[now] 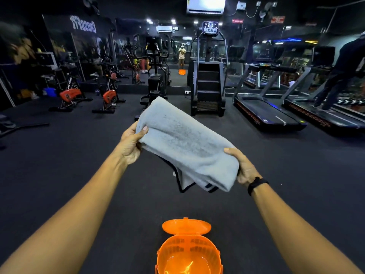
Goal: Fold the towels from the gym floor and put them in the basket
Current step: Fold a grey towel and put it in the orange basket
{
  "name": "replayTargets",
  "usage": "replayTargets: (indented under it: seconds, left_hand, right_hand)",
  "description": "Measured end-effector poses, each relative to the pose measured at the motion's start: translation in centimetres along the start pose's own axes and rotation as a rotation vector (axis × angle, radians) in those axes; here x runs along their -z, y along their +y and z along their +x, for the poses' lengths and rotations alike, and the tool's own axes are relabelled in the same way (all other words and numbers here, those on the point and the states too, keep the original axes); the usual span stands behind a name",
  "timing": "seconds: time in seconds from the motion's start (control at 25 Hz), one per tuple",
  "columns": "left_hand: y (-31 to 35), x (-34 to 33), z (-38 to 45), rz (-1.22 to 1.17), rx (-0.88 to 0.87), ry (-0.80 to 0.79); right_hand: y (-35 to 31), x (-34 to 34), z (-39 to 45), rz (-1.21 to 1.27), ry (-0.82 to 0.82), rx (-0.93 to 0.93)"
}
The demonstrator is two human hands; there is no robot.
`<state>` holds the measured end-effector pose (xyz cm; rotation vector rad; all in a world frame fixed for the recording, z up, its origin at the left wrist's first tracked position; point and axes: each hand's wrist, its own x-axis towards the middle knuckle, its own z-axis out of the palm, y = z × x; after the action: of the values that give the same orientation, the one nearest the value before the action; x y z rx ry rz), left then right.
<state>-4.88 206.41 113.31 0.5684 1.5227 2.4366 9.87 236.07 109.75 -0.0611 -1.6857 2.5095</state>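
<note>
Nearest, an orange basket sits open-lidded on the floor. Above and beyond it both hands hold a folded grey towel: left hand pinches its far-left edge, right hand grips the near-right fold. Soft, light, floppy; loose layers underneath probably need support.

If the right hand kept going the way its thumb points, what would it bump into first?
Probably the left hand, which holds the other end of the towel that the right hand grips. Depth is hard to judge.

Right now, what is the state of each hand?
Left hand: grips one end of the grey towel.
Right hand: grips the other end.
</note>
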Motion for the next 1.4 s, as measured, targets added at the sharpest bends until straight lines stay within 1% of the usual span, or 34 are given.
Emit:
replayTargets:
  seconds: [0.04, 0.08, 0.16, 0.2, 0.24, 0.32, 0.36, 0.44, 0.52, 0.6, 0.68, 0.76, 0.84, 0.92, 1.0, 1.08, 1.16, 1.24, 1.32, 1.4]
  left_hand:
    - [-0.3, -0.4, 0.1, -0.005, 0.015, 0.078]
    - [-0.7, -0.7, 0.2, -0.031, 0.028, 0.151]
    - [-1.1, -0.3, 0.3, -0.113, 0.057, 0.263]
    - [-1.1, 0.0, 0.2, -0.136, 0.067, 0.284]
    - [-1.2, 0.3, -0.1, -0.143, 0.076, 0.269]
    - [-1.6, 0.3, -0.8, -0.154, 0.083, 0.173]
    - [-2.0, 0.1, -1.2, -0.179, 0.083, 0.143]
    - [-2.4, -0.5, -1.6, -0.242, 0.087, 0.108]
    - [-2.7, -0.4, -1.6, -0.243, 0.098, 0.078]
    - [-2.7, 0.2, -1.9, -0.101, 0.145, 0.063]
    - [-3.2, 1.2, -2.1, 0.14, 0.247, 0.075]
    - [-4.0, 1.7, -2.4, 0.337, 0.368, 0.085]
    - [-5.2, 1.8, -2.4, 0.516, 0.448, 0.077]
    - [-6.5, 1.7, -2.4, 0.667, 0.455, 0.115]
    - [-8.0, 1.7, -2.5, 0.744, 0.423, 0.169]
    - [-10.1, 2.0, -2.4, 0.869, 0.413, 0.164]
    - [-13.0, 2.9, -2.3, 1.026, 0.437, 0.109]
    - [-16.2, 4.1, -2.2, 1.138, 0.479, 0.031]
    - [-19.8, 5.6, -1.8, 1.218, 0.532, -0.061]
    - [-23.5, 7.1, -0.8, 1.238, 0.603, -0.121]
  right_hand:
    - [0.2, -0.2, 0.0, 0.044, 0.032, 0.004]
    - [0.6, -0.4, 0.1, 0.032, 0.035, -0.027]
    - [1.5, -1.0, 0.1, -0.077, -0.031, -0.153]
    - [1.7, -1.1, 0.1, -0.125, -0.045, -0.194]
    - [1.8, -0.8, 0.4, -0.132, -0.015, -0.205]
    - [1.2, -0.3, 0.9, -0.063, 0.066, -0.199]
    - [0.9, -0.1, 1.1, -0.029, 0.077, -0.198]
    - [0.4, -0.3, 1.4, 0.026, 0.042, -0.196]
    - [-0.1, -0.7, 1.9, 0.05, -0.003, -0.179]
    - [-0.8, -0.3, 2.5, 0.025, 0.02, -0.12]
    - [-1.6, 0.8, 3.0, -0.096, 0.08, -0.053]
    - [-2.1, 1.8, 3.4, -0.192, 0.125, -0.073]
    - [-2.4, 2.5, 3.8, -0.236, 0.12, -0.106]
    - [-2.3, 2.6, 4.2, -0.288, 0.098, -0.126]
    - [-1.4, 2.6, 4.8, -0.378, 0.091, -0.162]
    - [0.8, 3.2, 5.7, -0.519, 0.115, -0.225]
    - [4.2, 4.5, 6.7, -0.645, 0.167, -0.292]
    - [7.9, 6.4, 7.5, -0.771, 0.255, -0.342]
    - [11.3, 8.6, 8.1, -0.899, 0.334, -0.411]
    - [15.1, 10.9, 8.4, -0.991, 0.398, -0.518]
